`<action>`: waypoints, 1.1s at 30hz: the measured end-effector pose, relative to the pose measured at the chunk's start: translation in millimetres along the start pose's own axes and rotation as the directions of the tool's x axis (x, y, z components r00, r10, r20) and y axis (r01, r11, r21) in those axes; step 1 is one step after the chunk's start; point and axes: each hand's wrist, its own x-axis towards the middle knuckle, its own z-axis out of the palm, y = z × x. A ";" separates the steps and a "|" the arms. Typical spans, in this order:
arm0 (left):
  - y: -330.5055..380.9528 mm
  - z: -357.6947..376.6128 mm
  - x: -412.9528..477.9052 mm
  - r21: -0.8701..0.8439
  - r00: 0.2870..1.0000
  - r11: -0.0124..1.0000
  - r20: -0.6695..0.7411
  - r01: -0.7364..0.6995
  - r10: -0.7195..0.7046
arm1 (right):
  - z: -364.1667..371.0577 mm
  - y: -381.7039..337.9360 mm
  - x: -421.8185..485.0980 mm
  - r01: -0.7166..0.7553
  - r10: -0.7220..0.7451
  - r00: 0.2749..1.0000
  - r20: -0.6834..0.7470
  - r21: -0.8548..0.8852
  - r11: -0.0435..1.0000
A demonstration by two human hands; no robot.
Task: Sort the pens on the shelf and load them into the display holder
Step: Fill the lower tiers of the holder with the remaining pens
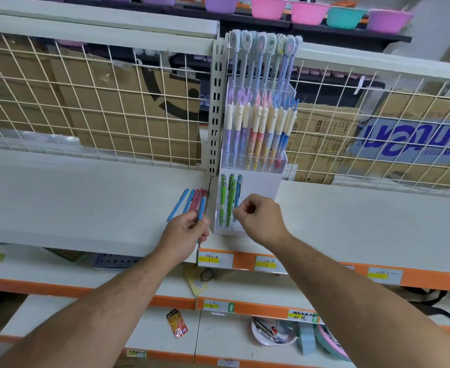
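White shelf [85, 197]: display holder [258, 187] near front edge, 4 loose pens [189, 201] left. Left hand [186, 229] pinches 1 blue pen [201, 208]; right hand [261, 216] pinches 1 slotted pen [236, 200].

One display holder [253, 197] stands at centre. At its 9 o'clock lie two loose blue pens [177, 205] and two or three pink pens [196, 200], packed too tightly to count surely. Two hands: the left hand [186, 231] grips one held blue pen [201, 208]; the right hand [259, 215] pinches one of at least two slot blue pens [237, 193], beside at least three green pens [222, 205]. About seven tall topper pens [261, 62] rise at 12 o'clock. Five bowls [267, 6] show plainly at 1 o'clock.
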 end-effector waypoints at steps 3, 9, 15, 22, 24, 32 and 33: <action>0.7 12.7 -11.7 0.068 0.993 0.992 0.052 -0.110 0.106 | 1.1 -5.5 -17.6 0.044 -0.069 0.984 0.166 0.151 0.988; 13.5 29.7 -23.7 0.092 0.973 0.976 0.137 -0.197 0.183 | -1.0 -10.5 -28.7 0.113 -0.151 0.967 0.207 0.183 0.976; 11.2 4.9 -11.8 0.445 0.977 0.871 0.126 -0.209 0.170 | -27.8 -17.2 -10.9 0.079 -0.082 0.997 0.005 0.212 0.974; -0.3 -14.4 4.4 0.773 0.993 0.623 0.099 -0.119 0.066 | -39.4 -22.1 13.7 0.073 -0.071 0.992 -0.100 0.015 0.997; 1.1 -11.1 6.1 0.794 0.994 0.598 0.095 -0.110 0.057 | -34.3 -24.2 14.9 0.085 -0.088 0.993 -0.077 -0.042 0.995; 3.2 -8.5 7.7 0.831 0.995 0.547 0.096 -0.099 0.036 | -22.2 -27.7 18.9 0.119 -0.128 0.991 -0.044 -0.169 0.978; 2.9 -8.3 7.9 0.830 0.995 0.548 0.096 -0.100 0.038 | -21.7 -27.4 19.4 0.121 -0.131 0.990 -0.045 -0.174 0.977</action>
